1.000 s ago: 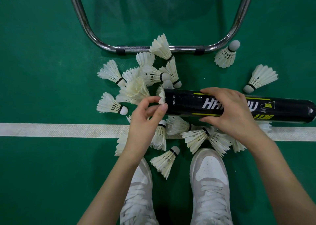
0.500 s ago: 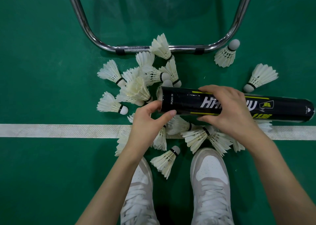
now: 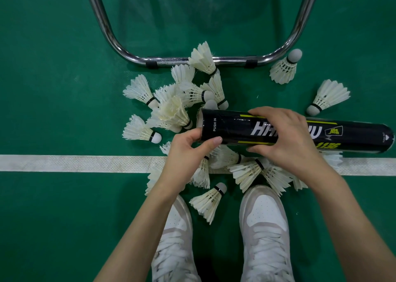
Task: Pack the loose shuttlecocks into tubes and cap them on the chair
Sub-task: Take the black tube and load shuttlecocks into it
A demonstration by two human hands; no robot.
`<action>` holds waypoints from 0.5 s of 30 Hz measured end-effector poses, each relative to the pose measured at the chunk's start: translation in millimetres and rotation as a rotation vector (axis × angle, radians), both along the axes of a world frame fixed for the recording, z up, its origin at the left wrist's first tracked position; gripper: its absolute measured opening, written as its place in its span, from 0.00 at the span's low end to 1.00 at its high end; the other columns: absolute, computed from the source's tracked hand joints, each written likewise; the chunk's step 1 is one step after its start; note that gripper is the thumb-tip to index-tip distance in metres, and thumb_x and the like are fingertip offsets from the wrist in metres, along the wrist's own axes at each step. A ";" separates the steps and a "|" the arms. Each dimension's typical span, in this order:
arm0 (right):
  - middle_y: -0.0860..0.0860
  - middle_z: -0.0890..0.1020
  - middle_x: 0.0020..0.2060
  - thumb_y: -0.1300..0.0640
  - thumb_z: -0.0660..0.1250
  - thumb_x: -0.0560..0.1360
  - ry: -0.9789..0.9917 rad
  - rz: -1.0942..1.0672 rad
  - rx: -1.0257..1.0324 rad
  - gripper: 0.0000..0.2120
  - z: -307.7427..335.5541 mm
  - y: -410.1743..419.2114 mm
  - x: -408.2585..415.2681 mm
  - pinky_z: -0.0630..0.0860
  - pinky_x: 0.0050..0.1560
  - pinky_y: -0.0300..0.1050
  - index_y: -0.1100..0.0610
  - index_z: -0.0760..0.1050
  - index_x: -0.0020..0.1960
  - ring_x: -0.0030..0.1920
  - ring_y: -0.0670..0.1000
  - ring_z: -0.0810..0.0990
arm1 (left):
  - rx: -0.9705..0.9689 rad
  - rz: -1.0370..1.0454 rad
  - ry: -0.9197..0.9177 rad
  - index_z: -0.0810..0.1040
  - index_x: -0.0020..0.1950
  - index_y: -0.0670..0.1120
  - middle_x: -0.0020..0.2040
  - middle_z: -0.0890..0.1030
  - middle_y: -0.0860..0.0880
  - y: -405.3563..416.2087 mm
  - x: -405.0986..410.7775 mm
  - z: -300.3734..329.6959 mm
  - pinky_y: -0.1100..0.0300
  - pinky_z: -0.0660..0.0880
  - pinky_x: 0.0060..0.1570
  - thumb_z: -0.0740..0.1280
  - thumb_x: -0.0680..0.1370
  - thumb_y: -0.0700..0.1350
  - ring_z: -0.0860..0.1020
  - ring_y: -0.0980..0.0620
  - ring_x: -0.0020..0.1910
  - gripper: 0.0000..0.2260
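Observation:
A long black shuttlecock tube (image 3: 231, 129) lies level above the floor, its open end to the left and its far end reaching the right edge. My right hand (image 3: 285, 138) grips it around the middle, over the white lettering. At the open end my left hand (image 3: 184, 153) has its thumb along the tube's lower side and its curled fingers against the rim. I cannot see whether a shuttlecock is under those fingers. Several loose white feather shuttlecocks (image 3: 173, 112) lie in a heap on the green floor beneath and to the left of the tube.
The chrome tube frame of a chair (image 3: 171, 60) curves across the floor just beyond the heap. Two stray shuttlecocks (image 3: 284, 69) (image 3: 327, 96) lie to the right. A white court line (image 3: 64, 163) crosses the floor, and white shoes (image 3: 263, 217) stand below the hands.
My left hand moved right from a pinch just off the tube's mouth and now lies against the open end. The tube shifted slightly left and up in my right hand.

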State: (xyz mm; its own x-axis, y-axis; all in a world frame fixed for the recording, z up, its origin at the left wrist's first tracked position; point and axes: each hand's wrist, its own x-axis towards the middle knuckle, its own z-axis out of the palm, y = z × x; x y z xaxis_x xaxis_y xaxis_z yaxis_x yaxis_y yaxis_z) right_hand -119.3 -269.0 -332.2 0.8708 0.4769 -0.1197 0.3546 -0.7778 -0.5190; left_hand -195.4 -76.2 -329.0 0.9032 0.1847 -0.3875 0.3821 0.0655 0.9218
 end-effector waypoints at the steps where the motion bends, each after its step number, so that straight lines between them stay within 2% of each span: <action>1: 0.43 0.74 0.60 0.50 0.77 0.61 0.002 0.003 -0.004 0.34 -0.2 0.0 0.1 0.54 0.60 0.42 0.45 0.69 0.65 0.62 0.49 0.67 | -0.019 -0.013 0.005 0.80 0.48 0.52 0.45 0.84 0.57 -0.4 0.3 -0.2 0.71 0.73 0.47 0.69 0.75 0.39 0.80 0.61 0.48 0.09; 5: 0.44 0.75 0.60 0.50 0.77 0.61 0.011 0.008 -0.007 0.34 -0.6 0.4 -0.6 0.53 0.60 0.42 0.45 0.69 0.65 0.62 0.49 0.67 | -0.111 -0.059 -0.001 0.76 0.56 0.49 0.51 0.82 0.56 -1.5 0.7 -0.8 0.70 0.73 0.50 0.65 0.77 0.36 0.79 0.61 0.52 0.12; 8: 0.44 0.75 0.61 0.50 0.77 0.62 0.009 0.010 -0.009 0.34 -1.8 0.5 -1.1 0.53 0.60 0.42 0.46 0.69 0.65 0.62 0.49 0.67 | -0.117 -0.086 -0.004 0.73 0.60 0.51 0.56 0.80 0.54 0.4 -0.7 -0.4 0.69 0.73 0.51 0.63 0.78 0.37 0.78 0.59 0.56 0.13; 12: 0.44 0.74 0.61 0.50 0.77 0.61 0.003 -0.002 -0.010 0.34 -2.8 1.4 2.5 0.53 0.60 0.42 0.46 0.69 0.65 0.63 0.50 0.67 | -0.021 0.028 -0.043 0.74 0.59 0.46 0.52 0.80 0.53 5.4 -0.5 4.3 0.72 0.72 0.48 0.60 0.80 0.43 0.78 0.64 0.50 0.09; 15: 0.44 0.75 0.60 0.50 0.77 0.61 0.001 -0.011 0.001 0.34 -1.0 1.9 6.0 0.55 0.60 0.43 0.46 0.69 0.65 0.62 0.50 0.68 | 0.163 0.130 -0.104 0.75 0.58 0.44 0.51 0.80 0.53 17.9 0.3 -0.6 0.73 0.70 0.50 0.57 0.81 0.46 0.77 0.63 0.51 0.11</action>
